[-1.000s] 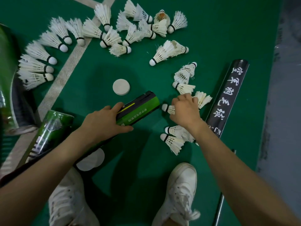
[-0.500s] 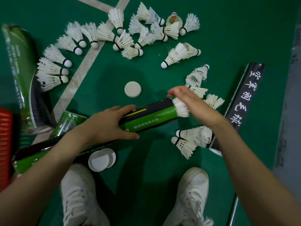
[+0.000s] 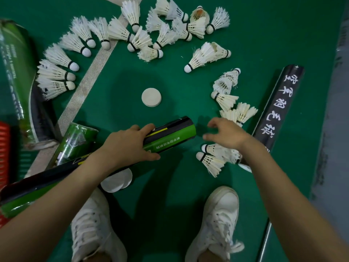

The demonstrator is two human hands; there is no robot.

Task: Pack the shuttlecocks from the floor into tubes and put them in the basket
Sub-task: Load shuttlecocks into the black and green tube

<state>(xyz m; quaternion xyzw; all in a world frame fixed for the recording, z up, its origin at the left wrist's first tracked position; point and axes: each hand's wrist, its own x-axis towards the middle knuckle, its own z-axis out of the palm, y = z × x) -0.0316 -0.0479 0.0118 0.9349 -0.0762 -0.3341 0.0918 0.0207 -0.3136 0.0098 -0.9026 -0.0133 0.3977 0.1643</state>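
The person crouches over the green court floor (image 3: 188,195), white shoes (image 3: 221,214) planted at the bottom of the frame. The left hand (image 3: 130,146) grips a green and black tube (image 3: 170,137) in mid-frame. Its fingers (image 3: 149,128) are wrapped over the top and the thumb sits underneath. The tube is angled so that its open mouth points right, which looks meant to give the other hand an easy way in.

The right hand (image 3: 226,135) hovers just beside that mouth. It holds nothing, and its fingers (image 3: 213,122) are loosely spread. I cannot see into the tube from here.

Two shuttlecocks (image 3: 211,161) lie directly under the right hand with their cork ends toward the tube. I would guess one of them goes in next. A small cluster (image 3: 226,99) sits at right of centre, and a long arc of shuttlecocks (image 3: 117,31) curves across the top of the frame, so plenty remains to pack.

A round white cap (image 3: 151,97) waits on the floor above the tube, probably for closing it once it is full. Two more caps (image 3: 117,180) lie below the left forearm. A black tube (image 3: 279,110) with white characters rests at the right. A red basket (image 3: 3,144) shows at the left edge, near enough to drop tubes into.
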